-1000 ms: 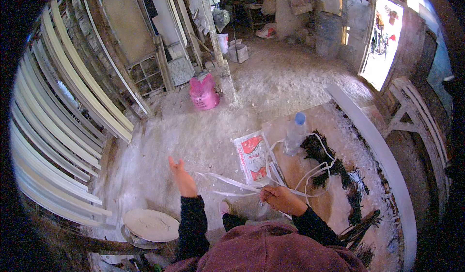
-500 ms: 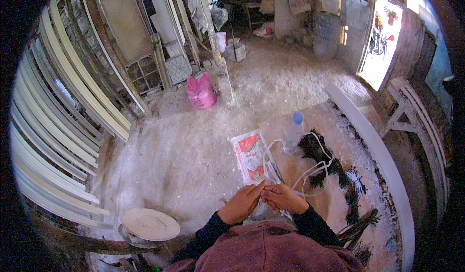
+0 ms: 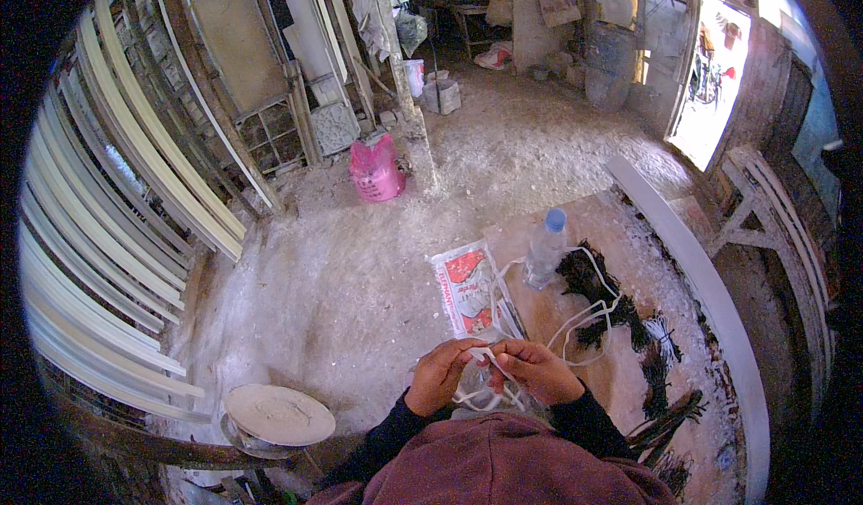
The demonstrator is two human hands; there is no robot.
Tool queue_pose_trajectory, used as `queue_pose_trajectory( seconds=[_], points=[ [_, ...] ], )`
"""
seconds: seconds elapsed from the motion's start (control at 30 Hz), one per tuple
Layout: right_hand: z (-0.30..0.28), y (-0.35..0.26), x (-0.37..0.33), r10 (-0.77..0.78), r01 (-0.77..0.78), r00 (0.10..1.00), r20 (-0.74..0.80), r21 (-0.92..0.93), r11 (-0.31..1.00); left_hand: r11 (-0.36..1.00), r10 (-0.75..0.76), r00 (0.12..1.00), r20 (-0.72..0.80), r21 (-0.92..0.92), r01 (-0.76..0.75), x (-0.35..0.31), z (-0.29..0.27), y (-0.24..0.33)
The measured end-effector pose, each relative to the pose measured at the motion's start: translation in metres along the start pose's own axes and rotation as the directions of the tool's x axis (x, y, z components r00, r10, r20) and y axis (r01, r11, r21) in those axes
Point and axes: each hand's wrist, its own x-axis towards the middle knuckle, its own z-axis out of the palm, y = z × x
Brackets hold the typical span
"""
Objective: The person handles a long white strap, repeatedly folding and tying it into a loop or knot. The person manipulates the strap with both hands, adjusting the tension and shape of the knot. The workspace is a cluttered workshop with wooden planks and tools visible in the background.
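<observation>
Pinching white cord (image 3: 490,361) between both hands: left hand (image 3: 442,375) and right hand (image 3: 537,370) closed on it, close above lap. Risk: loose loop trailing past the water bottle (image 3: 545,249) could snag and topple it.

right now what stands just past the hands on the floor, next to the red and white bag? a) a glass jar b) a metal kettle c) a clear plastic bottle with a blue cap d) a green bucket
c: a clear plastic bottle with a blue cap stands upright beside the red and white bag, beyond the left hand and right hand, which both pinch white cord.
</observation>
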Motion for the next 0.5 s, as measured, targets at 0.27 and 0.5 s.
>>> queue_pose_trajectory(
  seconds=[0.27,0.5],
  points=[
    [0.013,0.012,0.006,-0.159,0.157,0.974,-0.163,-0.026,0.987,0.993,-0.091,0.979,-0.180,-0.088,0.077,-0.004,0.011,0.014],
    [0.024,0.007,0.004,-0.137,0.157,0.919,-0.370,0.024,0.987,0.997,-0.068,0.970,-0.233,-0.049,0.058,-0.003,0.011,0.019]
  ],
)
